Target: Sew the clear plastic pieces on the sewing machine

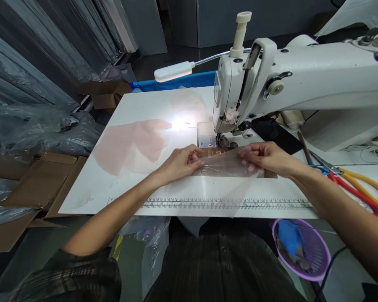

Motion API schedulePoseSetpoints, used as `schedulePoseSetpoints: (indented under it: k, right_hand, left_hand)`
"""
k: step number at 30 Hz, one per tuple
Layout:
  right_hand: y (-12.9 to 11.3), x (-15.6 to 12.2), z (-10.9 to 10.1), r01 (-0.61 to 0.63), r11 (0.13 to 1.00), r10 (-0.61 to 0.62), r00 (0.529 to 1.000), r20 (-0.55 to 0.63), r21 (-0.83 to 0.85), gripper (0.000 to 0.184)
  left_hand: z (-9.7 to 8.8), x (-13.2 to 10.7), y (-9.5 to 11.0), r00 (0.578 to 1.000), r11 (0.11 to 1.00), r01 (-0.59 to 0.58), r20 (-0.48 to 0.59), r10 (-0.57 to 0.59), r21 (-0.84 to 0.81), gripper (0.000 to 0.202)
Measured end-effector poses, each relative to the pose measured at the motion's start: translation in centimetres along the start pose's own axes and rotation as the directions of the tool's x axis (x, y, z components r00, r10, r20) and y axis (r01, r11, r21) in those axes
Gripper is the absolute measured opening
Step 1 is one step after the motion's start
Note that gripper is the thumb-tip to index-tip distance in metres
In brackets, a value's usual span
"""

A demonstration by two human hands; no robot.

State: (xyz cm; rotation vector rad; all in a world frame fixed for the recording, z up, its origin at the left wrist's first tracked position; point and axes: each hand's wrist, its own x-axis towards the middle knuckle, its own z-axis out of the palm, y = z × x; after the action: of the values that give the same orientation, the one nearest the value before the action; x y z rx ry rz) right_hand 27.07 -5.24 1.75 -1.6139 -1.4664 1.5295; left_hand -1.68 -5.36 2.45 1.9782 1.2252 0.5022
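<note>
A sheer translucent fabric piece point(222, 170) lies on the white sewing table point(145, 105), just in front of the needle of the white sewing machine point(302, 79). My left hand point(179, 162) pinches its left edge with closed fingers. Gripping its right edge is my right hand point(267, 157), fingers curled on the cloth. The fabric hangs over the table's front edge past a printed ruler strip point(208, 204). A brown strip with small red marks point(216, 152) shows under the cloth near the presser foot.
Pale pink sheer pieces point(129, 144) lie at the table's left. Red and yellow-handled scissors point(355, 184) rest at the right. A purple basket point(305, 251) hangs below. Cardboard boxes point(44, 176) and plastic-wrapped rolls point(34, 63) stand left. A gooseneck lamp point(174, 70) shines on the table.
</note>
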Motion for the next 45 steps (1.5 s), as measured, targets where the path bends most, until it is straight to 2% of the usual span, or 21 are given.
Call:
schedulePoseSetpoints:
  k: [2, 4, 6, 8, 10, 11, 12, 14, 15, 17, 20, 23, 28, 31, 34, 36, 38, 40, 41, 43, 45]
  right_hand:
    - [0.0, 1.2, -0.1, 0.055, 0.995, -0.066, 0.991, -0.116, -0.087, 0.04]
    - [-0.1, 2.1, -0.1, 0.11, 0.973, -0.146, 0.974, -0.171, -0.204, 0.035]
    - [-0.1, 2.6, -0.1, 0.135, 0.947, -0.196, 0.962, -0.19, -0.291, 0.037]
    - [0.0, 2.6, -0.3, 0.146, 0.942, -0.209, 0.96, -0.185, -0.304, 0.037]
    - [0.1, 1.8, -0.6, 0.149, 0.951, -0.19, 0.973, -0.132, -0.272, 0.029]
    - [0.2, 1.2, -0.8, 0.142, 0.957, -0.169, 0.982, -0.089, -0.253, 0.03]
    - [0.3, 0.5, -1.1, 0.129, 0.963, -0.141, 0.989, -0.034, -0.238, 0.041]
    - [0.6, -0.8, -1.8, 0.092, 0.976, -0.08, 0.995, 0.067, -0.197, 0.065]
    - [0.8, -1.3, -2.2, 0.079, 0.983, -0.066, 0.994, 0.084, -0.164, 0.068]
    - [0.9, -1.9, -2.6, 0.067, 0.995, -0.068, 0.998, -0.003, -0.072, 0.057]
    - [0.7, -1.7, -2.4, 0.057, 0.996, -0.035, 0.958, -0.283, 0.07, 0.033]
    - [0.2, -1.1, -1.6, 0.068, 0.992, -0.023, 0.927, -0.374, 0.109, 0.028]
    - [-0.2, -1.7, -0.1, 0.236, 0.971, -0.206, 0.903, -0.376, 0.036, 0.038]
    - [-0.5, -2.5, 1.8, 0.303, 0.952, -0.3, 0.88, -0.369, -0.052, 0.038]
    - [-1.1, -2.9, 5.1, 0.446, 0.881, -0.473, 0.838, -0.272, -0.158, 0.032]
    - [-1.5, -2.9, 7.3, 0.58, 0.789, -0.609, 0.782, -0.135, -0.203, 0.035]
    - [-1.8, -2.9, 8.7, 0.716, 0.671, -0.722, 0.69, 0.049, -0.191, 0.044]
    - [-1.8, -2.8, 8.9, 0.778, 0.611, -0.752, 0.628, 0.201, -0.144, 0.048]
    - [-1.6, -2.7, 8.5, 0.774, 0.616, -0.74, 0.632, 0.231, -0.146, 0.046]
    - [-1.0, -2.5, 7.3, 0.742, 0.629, -0.715, 0.67, 0.2, -0.234, 0.038]
    - [0.0, -2.2, 6.1, 0.734, 0.562, -0.732, 0.656, 0.184, -0.381, 0.034]
  left_hand:
    - [-0.6, 0.9, -1.3, 0.988, 0.96, -0.031, -0.138, 0.072, 0.279, 0.027]
    - [-0.7, 1.5, -2.2, 0.943, 0.848, -0.041, -0.26, 0.208, 0.529, 0.026]
    - [-0.2, 1.6, -2.8, 0.882, 0.743, -0.143, -0.257, 0.395, 0.654, 0.022]
    - [0.6, 1.5, -2.9, 0.827, 0.684, -0.372, -0.112, 0.551, 0.627, 0.022]
    - [1.4, 1.2, -2.7, 0.775, 0.647, -0.564, 0.059, 0.629, 0.514, 0.032]
    - [1.7, 1.0, -2.6, 0.761, 0.639, -0.611, 0.124, 0.637, 0.468, 0.041]
    - [2.0, 0.8, -2.4, 0.758, 0.638, -0.63, 0.174, 0.628, 0.442, 0.05]
    - [2.2, 0.5, -2.2, 0.771, 0.65, -0.629, 0.235, 0.592, 0.427, 0.06]
    - [2.2, 0.5, -2.1, 0.779, 0.657, -0.622, 0.249, 0.575, 0.426, 0.061]
    - [2.2, 0.5, -2.1, 0.786, 0.664, -0.615, 0.261, 0.56, 0.425, 0.061]
    - [2.3, 0.6, -2.2, 0.793, 0.676, -0.608, 0.267, 0.548, 0.417, 0.064]
    - [2.6, 0.5, -2.1, 0.816, 0.702, -0.578, 0.275, 0.509, 0.415, 0.073]
    - [2.4, 0.4, -1.7, 0.832, 0.749, -0.555, 0.229, 0.505, 0.363, 0.068]
    - [2.0, 0.5, -1.5, 0.87, 0.843, -0.49, 0.065, 0.489, 0.22, 0.055]
    - [1.6, 0.5, -1.3, 0.958, 0.953, -0.286, -0.054, 0.282, -0.1, 0.055]
    - [1.1, 0.5, -1.3, 0.997, 0.913, -0.067, 0.002, 0.074, -0.403, 0.067]
    - [0.5, 0.5, -1.2, 0.992, 0.77, 0.126, 0.095, -0.085, -0.626, 0.078]
    - [-0.1, 0.5, -1.0, 0.977, 0.659, 0.21, 0.123, -0.176, -0.722, 0.081]
    - [-0.4, 0.5, -0.9, 0.972, 0.643, 0.222, 0.112, -0.207, -0.733, 0.08]
    - [-0.6, 0.4, -0.9, 0.967, 0.676, 0.229, 0.081, -0.243, -0.7, 0.077]
    - [-0.5, 0.6, -1.0, 0.969, 0.739, 0.211, 0.04, -0.242, -0.64, 0.077]
